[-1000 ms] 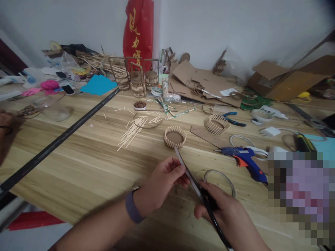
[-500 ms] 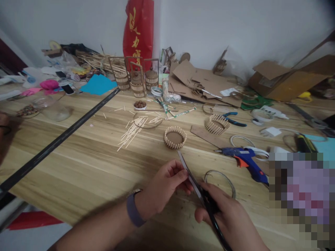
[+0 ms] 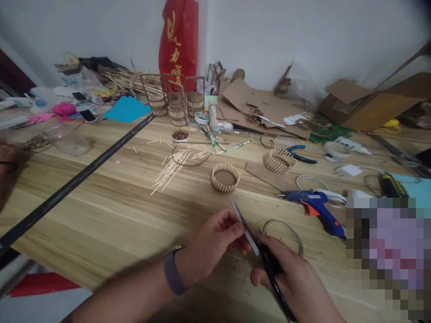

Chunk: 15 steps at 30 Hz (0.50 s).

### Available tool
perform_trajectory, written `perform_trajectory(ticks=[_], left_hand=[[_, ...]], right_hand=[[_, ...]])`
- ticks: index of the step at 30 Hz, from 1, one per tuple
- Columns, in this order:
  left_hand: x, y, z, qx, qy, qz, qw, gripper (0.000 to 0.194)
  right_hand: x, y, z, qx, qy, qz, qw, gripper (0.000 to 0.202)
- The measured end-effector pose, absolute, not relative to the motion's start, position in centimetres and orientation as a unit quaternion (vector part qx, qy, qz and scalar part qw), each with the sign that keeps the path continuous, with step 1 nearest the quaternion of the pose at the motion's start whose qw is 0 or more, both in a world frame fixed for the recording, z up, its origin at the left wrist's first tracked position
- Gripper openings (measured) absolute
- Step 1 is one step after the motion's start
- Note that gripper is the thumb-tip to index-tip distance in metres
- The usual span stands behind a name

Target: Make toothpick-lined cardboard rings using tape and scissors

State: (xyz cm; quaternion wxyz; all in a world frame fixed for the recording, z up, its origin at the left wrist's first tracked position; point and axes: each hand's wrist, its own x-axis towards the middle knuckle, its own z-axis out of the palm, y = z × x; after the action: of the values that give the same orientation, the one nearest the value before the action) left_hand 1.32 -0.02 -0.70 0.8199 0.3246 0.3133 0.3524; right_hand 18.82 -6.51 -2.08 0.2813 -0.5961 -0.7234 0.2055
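Landmark: round stick ring (image 3: 225, 178), brown floor, wall of short pale pegs, sitting on the wooden table (image 3: 117, 233).

Nearer side of the ring: 2 bare hands at work. Right hand (image 3: 286, 264) wrapped round the black handle of a bladed tool (image 3: 253, 244); grip closed firmly, thumb along the near side. Tool lies aslant, narrow silver blade pointing up towards the ring, tip just short of its near edge, apart from it in this view. Exact type of tool unclear, the hand covers much of it.

Left hand (image 3: 218, 242), dark strap (image 3: 175, 273) on the wrist: thumb and forefinger drawn together against the blade, partway along. Whether they pinch the metal or something thin beside it, cannot tell.

Thin wire hoop (image 3: 297, 235) to the ring's near right, partly behind the right hand. Blue glue gun (image 3: 313, 196) right of the ring, nozzle towards it. Beyond the ring on the right, 2nd peg ring (image 3: 279, 165), tilted-looking, just beside blue-handled pliers (image 3: 305, 159). Loose pale sticks (image 3: 171, 170) scattered left of the ring; farther beyond them, a small bowl (image 3: 180, 139) of brown balls.
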Motion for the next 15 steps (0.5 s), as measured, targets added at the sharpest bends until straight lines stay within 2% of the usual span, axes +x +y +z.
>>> perform_trajectory(ticks=[8, 15], left_hand=[[1.48, -0.24, -1.01, 0.333, 0.304, 0.344, 0.824, 0.043], [1.24, 0.14, -0.43, 0.317, 0.312, 0.349, 0.825, 0.039]], right_hand=[[19.1, -6.6, -2.17, -0.584, -0.73, 0.226, 0.274, 0.02], [19.15, -6.64, -2.32, -0.595, -0.725, 0.225, 0.264, 0.023]])
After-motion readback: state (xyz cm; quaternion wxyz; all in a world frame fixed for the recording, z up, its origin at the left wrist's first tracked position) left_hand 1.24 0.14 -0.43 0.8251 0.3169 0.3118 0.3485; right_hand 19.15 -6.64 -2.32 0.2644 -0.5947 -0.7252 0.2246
